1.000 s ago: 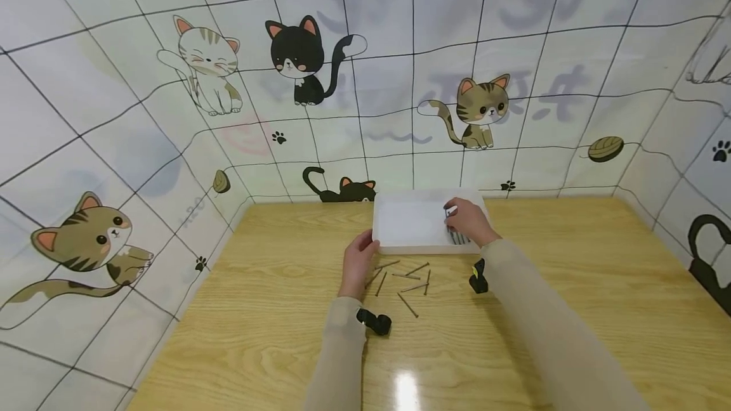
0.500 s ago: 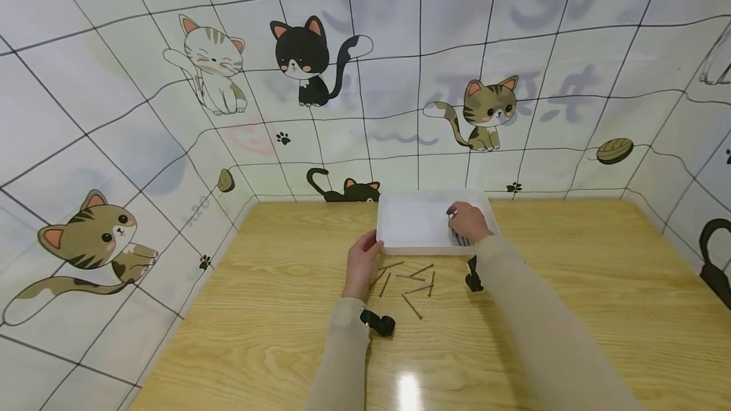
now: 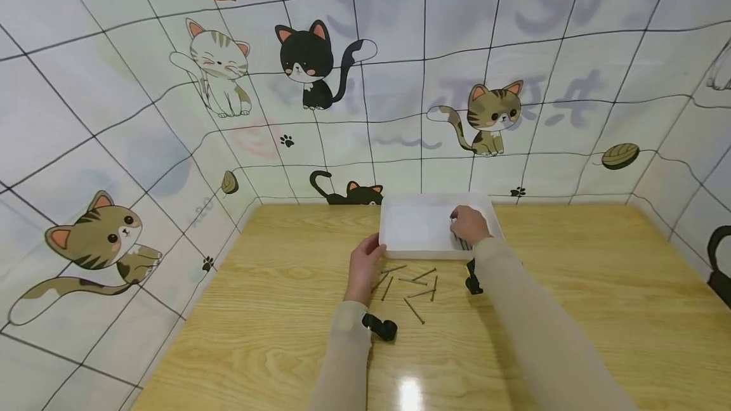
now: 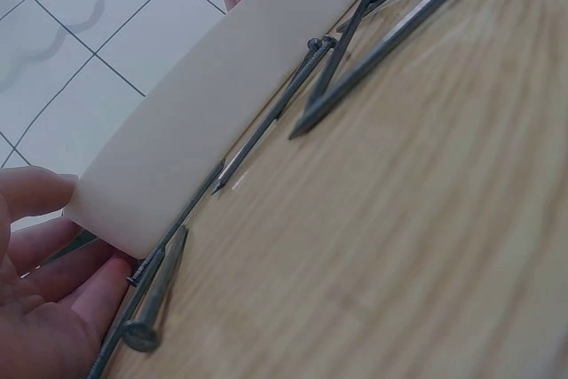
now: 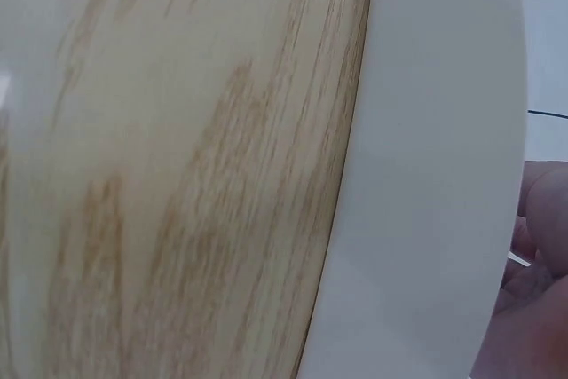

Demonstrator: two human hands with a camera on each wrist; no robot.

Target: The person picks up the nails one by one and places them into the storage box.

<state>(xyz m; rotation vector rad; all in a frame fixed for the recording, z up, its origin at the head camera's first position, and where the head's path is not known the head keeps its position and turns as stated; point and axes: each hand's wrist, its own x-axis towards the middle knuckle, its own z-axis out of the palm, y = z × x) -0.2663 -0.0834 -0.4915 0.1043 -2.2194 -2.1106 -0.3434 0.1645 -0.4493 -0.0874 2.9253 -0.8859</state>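
Observation:
A shallow white tray (image 3: pixel 414 224) stands on the wooden table near the wall. My left hand (image 3: pixel 363 265) holds its near left corner, thumb and fingers touching the wall in the left wrist view. My right hand (image 3: pixel 471 226) is inside the tray at its right side, fingers curled and pinching what looks like a nail, mostly hidden. Several nails (image 3: pixel 464 244) lie side by side in the tray beneath this hand. Several loose nails (image 3: pixel 414 311) lie scattered on the table before the tray; the left wrist view shows more nails (image 4: pixel 275 117) along the tray's wall (image 4: pixel 191 104).
The wood-grain table (image 3: pixel 274 328) extends around the tray. Behind it and at the sides rises a wall (image 3: pixel 400 94) with a grid and cartoon cats. A black wrist camera (image 3: pixel 379 326) sits on the left sleeve, and another black camera (image 3: pixel 473 278) on the right.
The right hand has come slightly lower and nearer the nails inside the tray. The left hand stays at the tray corner. The whole view has shifted slightly.

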